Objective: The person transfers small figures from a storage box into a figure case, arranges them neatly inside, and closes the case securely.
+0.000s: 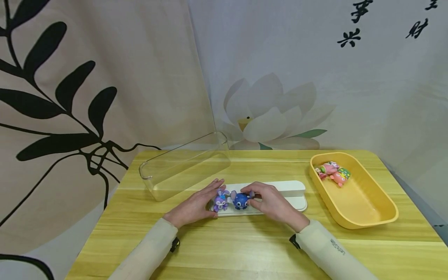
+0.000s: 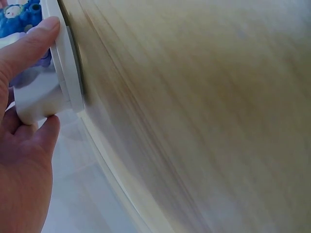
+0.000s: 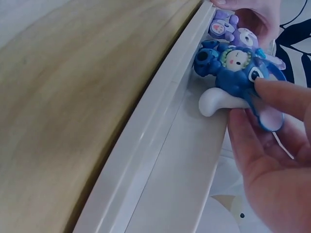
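A white stepped display base lies on the wooden table. My left hand holds its left end, the thumb on the front edge and the fingers behind. Beside that hand a purple rabbit figurine sits on the base. Just right of it is a blue big-eared figurine, upright on the base's lower step. My right hand pinches this figurine by its ear, between thumb and fingers; in the right wrist view the blue figurine shows white parts and a small pale face on its front.
A clear plastic cover lies at the table's back left. On the right stands a yellow tray with several pink figurines at its far end. A printed curtain hangs behind the table.
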Available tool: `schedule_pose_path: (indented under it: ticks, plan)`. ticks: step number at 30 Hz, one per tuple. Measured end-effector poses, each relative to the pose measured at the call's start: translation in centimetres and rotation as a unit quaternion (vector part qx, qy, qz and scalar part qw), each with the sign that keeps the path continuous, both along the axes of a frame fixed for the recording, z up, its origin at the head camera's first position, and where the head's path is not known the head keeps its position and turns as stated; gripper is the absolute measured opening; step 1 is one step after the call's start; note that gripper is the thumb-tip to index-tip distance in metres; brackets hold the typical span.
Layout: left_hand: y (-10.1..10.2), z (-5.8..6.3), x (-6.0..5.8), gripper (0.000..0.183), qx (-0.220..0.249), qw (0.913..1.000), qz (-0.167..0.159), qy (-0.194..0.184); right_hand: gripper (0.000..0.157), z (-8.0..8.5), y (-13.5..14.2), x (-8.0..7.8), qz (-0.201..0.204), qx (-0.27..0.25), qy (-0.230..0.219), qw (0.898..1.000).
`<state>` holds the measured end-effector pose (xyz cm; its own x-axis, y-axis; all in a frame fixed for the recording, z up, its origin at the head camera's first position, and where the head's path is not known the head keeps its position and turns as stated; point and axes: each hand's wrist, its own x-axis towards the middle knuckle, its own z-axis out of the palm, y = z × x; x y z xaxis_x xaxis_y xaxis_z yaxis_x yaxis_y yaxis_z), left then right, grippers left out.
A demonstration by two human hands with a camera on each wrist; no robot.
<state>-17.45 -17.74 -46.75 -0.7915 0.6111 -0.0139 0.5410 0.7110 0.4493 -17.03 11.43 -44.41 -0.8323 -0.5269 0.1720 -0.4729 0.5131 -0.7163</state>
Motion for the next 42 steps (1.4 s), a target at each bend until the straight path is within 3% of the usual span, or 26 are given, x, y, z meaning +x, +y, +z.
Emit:
schedule_pose_path:
  ticks: [9, 17, 24, 33, 42]
  plan:
    - [0.0, 0.0, 0.0, 0.095, 0.0, 1.0, 0.001, -0.003, 0.043, -0.1, 0.1, 0.3, -0.017, -0.015, -0.023, 0.999]
    - [0.0, -0.1, 0.0, 0.095, 0.0, 1.0, 0.001, -0.003, 0.022, -0.1, 0.0, 0.5, -0.034, -0.017, -0.022, 0.999]
    - [0.0, 0.0, 0.0, 0.094, -0.001, 1.0, 0.003, -0.006, 0.021, -0.2, 0.2, 0.5, -0.023, -0.025, -0.018, 0.999]
    - [0.1, -0.1, -0.1, 0.094, -0.001, 1.0, 0.0, -0.002, 0.044, -0.1, 0.5, 0.7, -0.028, -0.031, -0.036, 0.998]
    - [0.0, -0.1, -0.1, 0.093, 0.006, 1.0, -0.006, -0.001, 0.044, 0.8, 2.2, 1.3, -0.065, -0.03, -0.009, 0.997]
